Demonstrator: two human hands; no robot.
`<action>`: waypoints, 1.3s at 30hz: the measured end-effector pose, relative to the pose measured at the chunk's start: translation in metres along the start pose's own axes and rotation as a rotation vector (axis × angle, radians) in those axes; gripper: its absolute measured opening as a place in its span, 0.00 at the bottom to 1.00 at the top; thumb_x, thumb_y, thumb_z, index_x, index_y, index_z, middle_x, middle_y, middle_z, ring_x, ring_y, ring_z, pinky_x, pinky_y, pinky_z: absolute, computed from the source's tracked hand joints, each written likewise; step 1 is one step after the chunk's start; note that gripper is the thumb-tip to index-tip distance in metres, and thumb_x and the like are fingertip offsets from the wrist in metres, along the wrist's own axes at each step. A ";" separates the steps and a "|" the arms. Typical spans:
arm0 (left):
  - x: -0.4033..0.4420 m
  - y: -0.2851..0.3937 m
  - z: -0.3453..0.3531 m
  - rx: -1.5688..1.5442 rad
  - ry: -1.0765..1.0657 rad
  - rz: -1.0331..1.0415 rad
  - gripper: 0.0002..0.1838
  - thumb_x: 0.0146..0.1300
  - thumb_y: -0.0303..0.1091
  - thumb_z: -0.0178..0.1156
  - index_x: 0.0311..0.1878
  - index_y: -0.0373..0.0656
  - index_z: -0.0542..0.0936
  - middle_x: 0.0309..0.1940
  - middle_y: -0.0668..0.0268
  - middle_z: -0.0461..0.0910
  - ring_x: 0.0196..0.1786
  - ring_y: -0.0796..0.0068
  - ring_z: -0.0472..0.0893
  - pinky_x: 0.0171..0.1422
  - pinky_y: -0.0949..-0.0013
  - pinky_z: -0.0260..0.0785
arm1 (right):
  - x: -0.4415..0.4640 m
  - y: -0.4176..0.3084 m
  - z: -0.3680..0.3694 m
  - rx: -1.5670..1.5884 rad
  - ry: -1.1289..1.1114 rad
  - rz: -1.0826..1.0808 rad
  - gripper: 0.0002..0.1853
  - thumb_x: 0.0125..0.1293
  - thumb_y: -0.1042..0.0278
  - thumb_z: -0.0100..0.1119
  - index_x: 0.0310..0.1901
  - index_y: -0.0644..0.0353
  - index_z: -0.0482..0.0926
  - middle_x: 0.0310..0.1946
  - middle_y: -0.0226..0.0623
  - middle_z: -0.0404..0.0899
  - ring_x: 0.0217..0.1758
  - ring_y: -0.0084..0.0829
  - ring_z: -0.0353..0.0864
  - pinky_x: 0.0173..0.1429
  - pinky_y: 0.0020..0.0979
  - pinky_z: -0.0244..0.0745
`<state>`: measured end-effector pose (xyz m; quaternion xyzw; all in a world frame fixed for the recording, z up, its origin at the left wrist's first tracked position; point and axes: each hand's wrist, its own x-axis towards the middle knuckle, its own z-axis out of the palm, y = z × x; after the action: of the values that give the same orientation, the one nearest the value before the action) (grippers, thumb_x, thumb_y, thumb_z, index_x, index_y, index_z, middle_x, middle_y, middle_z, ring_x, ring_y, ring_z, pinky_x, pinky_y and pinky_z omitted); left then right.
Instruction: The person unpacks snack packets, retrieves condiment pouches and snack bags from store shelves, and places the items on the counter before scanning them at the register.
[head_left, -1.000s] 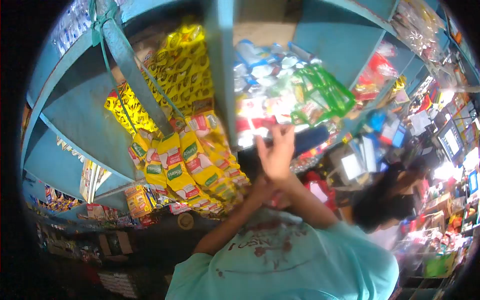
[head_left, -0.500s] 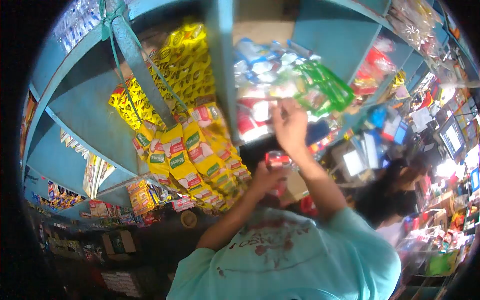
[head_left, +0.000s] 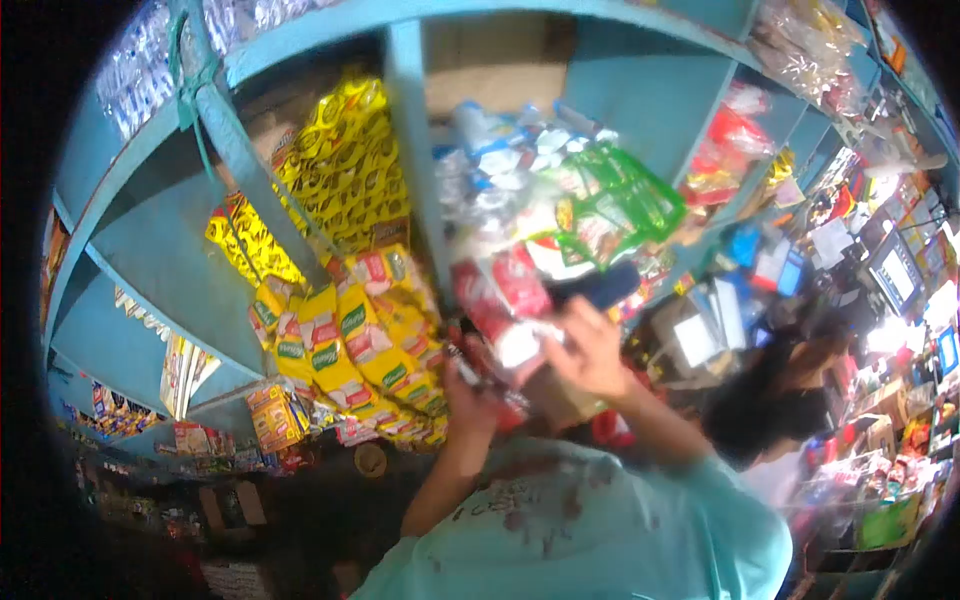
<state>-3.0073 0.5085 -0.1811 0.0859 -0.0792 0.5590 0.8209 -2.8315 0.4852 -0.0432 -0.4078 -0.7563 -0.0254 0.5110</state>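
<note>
My left hand (head_left: 470,402) is closed around red packets (head_left: 510,408) low in front of the shelf. Their print is too blurred to read. To its right, my right hand (head_left: 590,352) has its thumb and fingers apart, beside the edge of a red-and-white sachet strip (head_left: 508,300) that hangs over the shelf front. Whether the fingertips touch the strip is hard to tell. Green packets (head_left: 625,205) and blue-and-white sachets (head_left: 500,150) lie above the hands. Yellow Knorr sachets (head_left: 350,325) hang just left of my left hand.
Blue wooden shelf dividers (head_left: 408,130) separate the compartments. Yellow sachet strips (head_left: 340,170) fill the one at left, behind a slanted post (head_left: 255,170) with green cord. At right, a person (head_left: 775,390) with dark hair is close by, and a screen (head_left: 895,270) stands beyond.
My right hand has come down from the upper sachets to the red-and-white strip. My left hand has moved left and lower. The red-and-white strip now hangs further down.
</note>
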 end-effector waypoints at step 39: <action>-0.074 0.000 -0.031 0.229 0.228 -0.262 0.35 0.62 0.59 0.65 0.64 0.45 0.74 0.60 0.52 0.80 0.62 0.45 0.80 0.65 0.36 0.74 | 0.069 0.054 0.073 -0.222 -0.348 -0.240 0.07 0.63 0.67 0.62 0.41 0.56 0.83 0.36 0.36 0.78 0.44 0.40 0.81 0.46 0.43 0.78</action>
<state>-3.0335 0.4485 -0.2280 0.1244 0.0903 0.4590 0.8750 -2.8616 0.5955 -0.0436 -0.3670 -0.8685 -0.0981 0.3185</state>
